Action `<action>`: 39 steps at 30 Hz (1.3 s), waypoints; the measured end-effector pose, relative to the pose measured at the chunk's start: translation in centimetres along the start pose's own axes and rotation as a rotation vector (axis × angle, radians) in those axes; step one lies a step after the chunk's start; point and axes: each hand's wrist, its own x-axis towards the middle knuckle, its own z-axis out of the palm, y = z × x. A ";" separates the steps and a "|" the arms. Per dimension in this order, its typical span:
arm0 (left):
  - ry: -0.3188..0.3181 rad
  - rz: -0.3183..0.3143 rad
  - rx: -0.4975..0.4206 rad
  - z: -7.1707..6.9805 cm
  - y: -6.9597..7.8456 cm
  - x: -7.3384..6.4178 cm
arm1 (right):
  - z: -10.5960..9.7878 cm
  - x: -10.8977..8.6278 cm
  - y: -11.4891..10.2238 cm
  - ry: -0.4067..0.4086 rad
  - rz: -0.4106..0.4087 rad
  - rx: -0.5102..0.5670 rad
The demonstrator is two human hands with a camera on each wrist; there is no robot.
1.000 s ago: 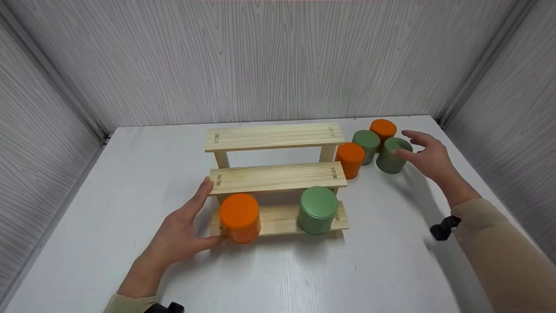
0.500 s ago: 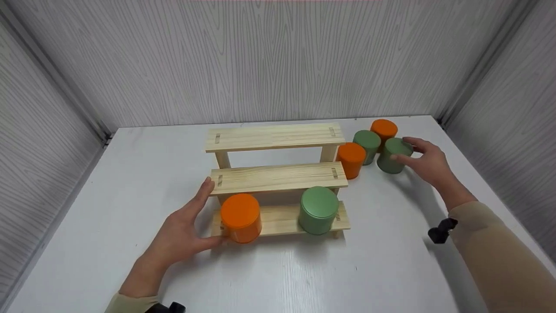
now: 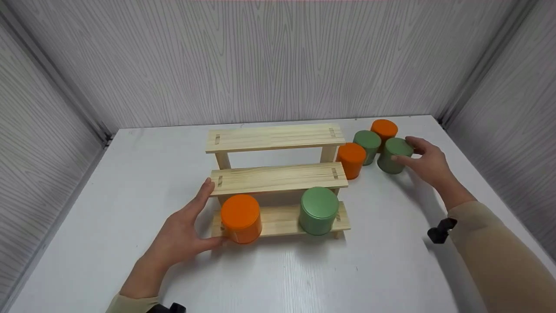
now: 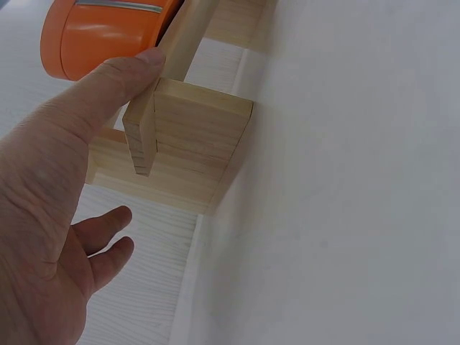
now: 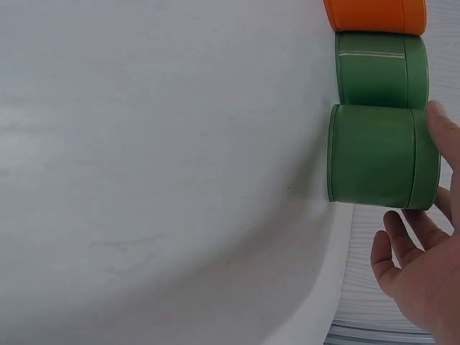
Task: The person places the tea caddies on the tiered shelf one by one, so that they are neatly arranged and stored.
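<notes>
A three-tier wooden shelf [image 3: 278,177] stands mid-table. My left hand [image 3: 180,234] is at its left end, fingers spread; the thumb touches the front edge of the bottom tier and a fingertip meets the end of the middle tier. Right beside that thumb, an orange canister [image 3: 241,218] stands upright on the bottom tier, also visible as the orange canister [image 4: 108,36] in the left wrist view. At the tier's right end is a green canister [image 3: 319,211]. My right hand [image 3: 430,163] holds another green canister [image 3: 394,155] by its lid, thumb and fingers on opposite sides.
Behind and left of the held canister stand a green canister [image 3: 367,145], an orange canister [image 3: 384,129] and another orange canister [image 3: 352,160], close together at the shelf's right side. Grey wood-grain panels [image 3: 278,61] enclose the white table [image 3: 130,182] at the back and sides.
My right hand has moved slightly lower and closed its thumb and fingers around the green canister's lid. The left hand and the shelf look the same.
</notes>
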 end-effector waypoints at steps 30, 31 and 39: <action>0.016 0.014 0.008 0.2 -0.2 -0.1 | 0.3 0.2 0.7 0.010 0.011 -0.079; 0.012 0.011 0.007 0.2 -0.2 -0.1 | 0.3 0.2 0.7 0.011 0.012 -0.080; -0.016 -0.017 -0.015 0.0 -0.1 0.0 | 0.2 -0.2 0.6 0.027 0.012 -0.094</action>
